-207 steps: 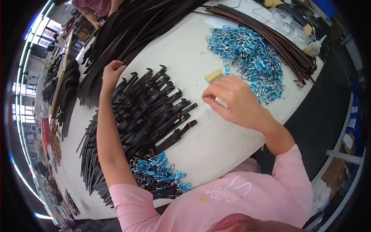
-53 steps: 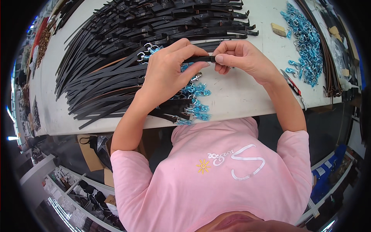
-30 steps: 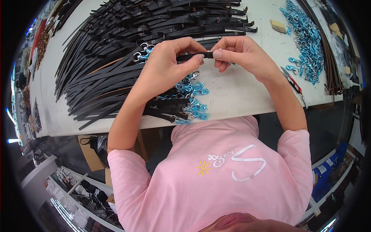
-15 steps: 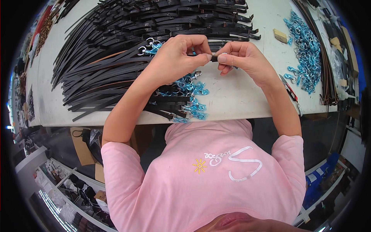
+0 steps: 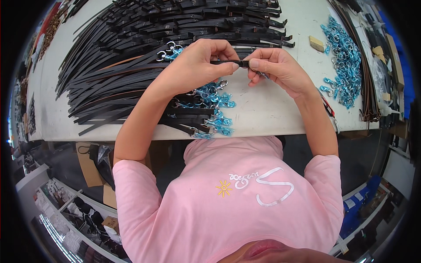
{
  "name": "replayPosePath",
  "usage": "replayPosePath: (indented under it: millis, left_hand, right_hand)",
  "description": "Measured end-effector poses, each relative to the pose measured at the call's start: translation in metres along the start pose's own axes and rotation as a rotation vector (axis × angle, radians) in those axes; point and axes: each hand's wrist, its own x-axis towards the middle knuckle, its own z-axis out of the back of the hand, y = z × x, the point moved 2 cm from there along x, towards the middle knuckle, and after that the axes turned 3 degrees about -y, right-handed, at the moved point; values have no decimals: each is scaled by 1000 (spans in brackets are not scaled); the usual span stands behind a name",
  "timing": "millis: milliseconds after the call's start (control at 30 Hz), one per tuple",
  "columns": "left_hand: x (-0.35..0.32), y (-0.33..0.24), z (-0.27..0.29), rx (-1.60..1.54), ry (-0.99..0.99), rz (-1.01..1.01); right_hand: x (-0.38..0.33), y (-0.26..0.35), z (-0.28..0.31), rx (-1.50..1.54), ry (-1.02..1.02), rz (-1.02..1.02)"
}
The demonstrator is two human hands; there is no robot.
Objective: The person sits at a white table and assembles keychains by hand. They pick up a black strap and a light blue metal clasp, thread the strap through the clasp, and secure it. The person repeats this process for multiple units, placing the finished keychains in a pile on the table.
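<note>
Your left hand (image 5: 195, 65) and right hand (image 5: 276, 68) pinch one black strap (image 5: 229, 62) taut at upper centre, steadying its end above the tabletop (image 5: 263, 109).

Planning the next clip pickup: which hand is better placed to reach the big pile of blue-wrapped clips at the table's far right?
Right. The right hand is nearer the blue clip pile; the left hand sits further left, pinching the black strap.

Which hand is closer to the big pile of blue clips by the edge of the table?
The right hand. The blue clips pile lies just to its right. The left hand is farther away, on the other side of the right hand, both pinching a black strap.
</note>
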Motion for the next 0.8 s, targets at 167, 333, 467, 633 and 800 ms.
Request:
replayPosePath:
  millis: [167, 333, 467, 633, 800]
  left_hand:
    - [3, 8, -5, 197, -80, -155]
    - [-7, 5, -6, 322, -165, -320]
    - [-13, 2, -10, 493, -287, -432]
    - [-13, 4, -13, 503, -335, -501]
    - [-12, 6, -14, 475, -325, -423]
  right_hand:
    - [0, -1, 0, -18, -5, -6]
    - [0, -2, 3, -36, -24, -3]
    - [-1, -1, -1, -75, -44, -9]
    - [-1, 1, -4, -120, -78, 6]
    - [-1, -1, -7, -192, -98, 26]
